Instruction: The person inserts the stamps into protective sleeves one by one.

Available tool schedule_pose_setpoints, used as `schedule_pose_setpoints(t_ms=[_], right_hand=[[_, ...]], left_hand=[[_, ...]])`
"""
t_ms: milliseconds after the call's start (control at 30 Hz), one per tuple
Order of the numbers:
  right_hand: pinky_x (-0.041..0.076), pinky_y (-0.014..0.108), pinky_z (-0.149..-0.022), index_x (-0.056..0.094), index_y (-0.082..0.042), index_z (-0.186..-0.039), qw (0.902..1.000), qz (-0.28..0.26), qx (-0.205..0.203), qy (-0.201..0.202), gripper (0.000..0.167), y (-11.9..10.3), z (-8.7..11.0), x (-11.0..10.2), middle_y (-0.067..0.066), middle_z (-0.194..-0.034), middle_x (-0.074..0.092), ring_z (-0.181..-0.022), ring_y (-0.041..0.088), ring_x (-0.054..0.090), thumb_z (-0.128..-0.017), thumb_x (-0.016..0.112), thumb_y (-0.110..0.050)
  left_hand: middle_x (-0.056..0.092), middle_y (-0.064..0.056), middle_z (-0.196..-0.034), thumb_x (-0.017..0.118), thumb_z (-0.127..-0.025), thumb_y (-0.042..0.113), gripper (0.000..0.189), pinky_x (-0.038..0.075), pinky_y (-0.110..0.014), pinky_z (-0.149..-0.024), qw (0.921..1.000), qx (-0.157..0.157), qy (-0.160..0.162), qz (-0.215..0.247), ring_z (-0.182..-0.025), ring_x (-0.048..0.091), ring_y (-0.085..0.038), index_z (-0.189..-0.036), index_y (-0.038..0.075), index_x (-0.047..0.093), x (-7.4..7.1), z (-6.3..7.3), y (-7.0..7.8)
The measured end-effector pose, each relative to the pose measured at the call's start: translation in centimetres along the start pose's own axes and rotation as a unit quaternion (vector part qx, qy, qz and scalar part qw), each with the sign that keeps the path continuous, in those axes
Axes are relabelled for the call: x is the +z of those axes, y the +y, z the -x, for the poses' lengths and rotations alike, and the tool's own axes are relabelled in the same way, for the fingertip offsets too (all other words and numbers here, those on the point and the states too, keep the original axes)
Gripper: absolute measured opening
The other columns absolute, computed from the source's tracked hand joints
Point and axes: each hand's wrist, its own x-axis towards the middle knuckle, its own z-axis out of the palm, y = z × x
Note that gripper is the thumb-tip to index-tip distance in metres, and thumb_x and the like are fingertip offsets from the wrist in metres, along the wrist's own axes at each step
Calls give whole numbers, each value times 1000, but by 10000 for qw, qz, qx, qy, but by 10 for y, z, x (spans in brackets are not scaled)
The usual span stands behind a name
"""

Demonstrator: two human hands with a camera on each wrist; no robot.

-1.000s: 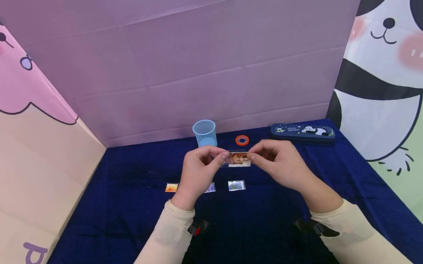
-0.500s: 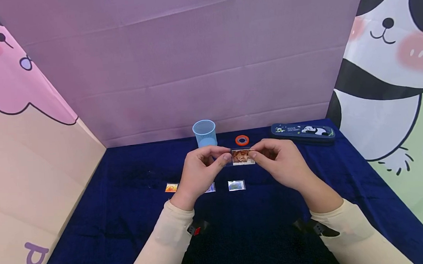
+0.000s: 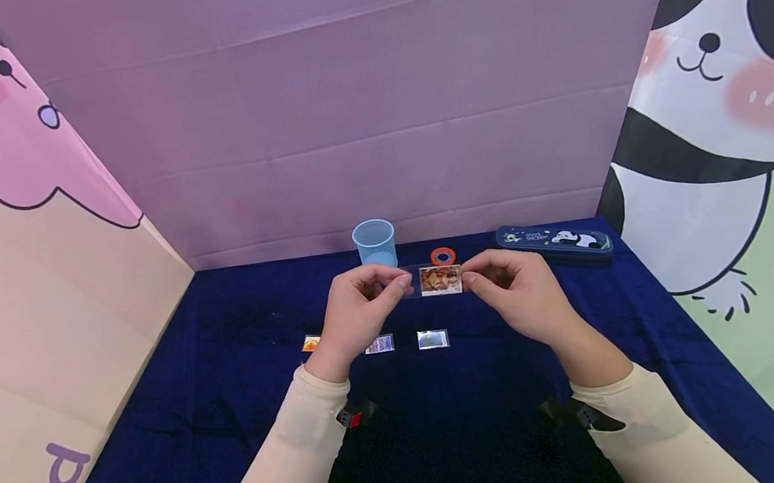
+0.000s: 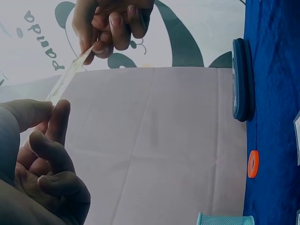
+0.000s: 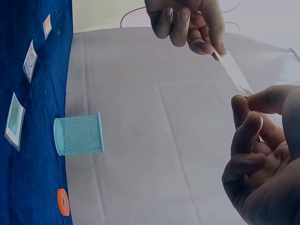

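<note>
In the head view both hands are raised over the table around a small brown picture card [image 3: 440, 281] with a white border. A clear plastic sleeve [image 3: 415, 284] shows to the card's left. My left hand [image 3: 364, 302] pinches the sleeve's left end between thumb and index finger. At the right edge, my right hand [image 3: 523, 292] pinches the card the same way. Both wrist views show the card and sleeve nearly edge-on, as a thin pale strip [image 4: 70, 77] stretched between the two hands, with the other fingers loosely curled.
Three small sleeved cards lie in a row nearer me: an orange one [image 3: 310, 343] partly behind the left wrist, a purple one [image 3: 380, 344] and a blue-green one [image 3: 433, 339]. Behind stand a blue mesh cup [image 3: 374, 244], an orange tape roll [image 3: 443, 256] and a panda pencil case [image 3: 553, 245].
The left hand has moved a little left, away from the card, so more clear sleeve shows between them. The card sits slightly higher, and the purple card is less covered.
</note>
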Motion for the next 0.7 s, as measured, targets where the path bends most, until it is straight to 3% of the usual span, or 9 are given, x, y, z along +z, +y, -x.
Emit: schedule_pose_setpoints(t_ms=[700], right_hand=[[44, 27, -54, 77, -9, -108, 9992, -182, 129, -346, 11, 0, -1, 4, 9, -89, 69, -66, 18, 55, -103, 68, -12]], left_hand=[[75, -1, -87, 74, -100, 20, 12, 38, -26, -53, 9998, 11, -183, -5, -58, 46, -17, -102, 11, 81, 2, -1, -1]])
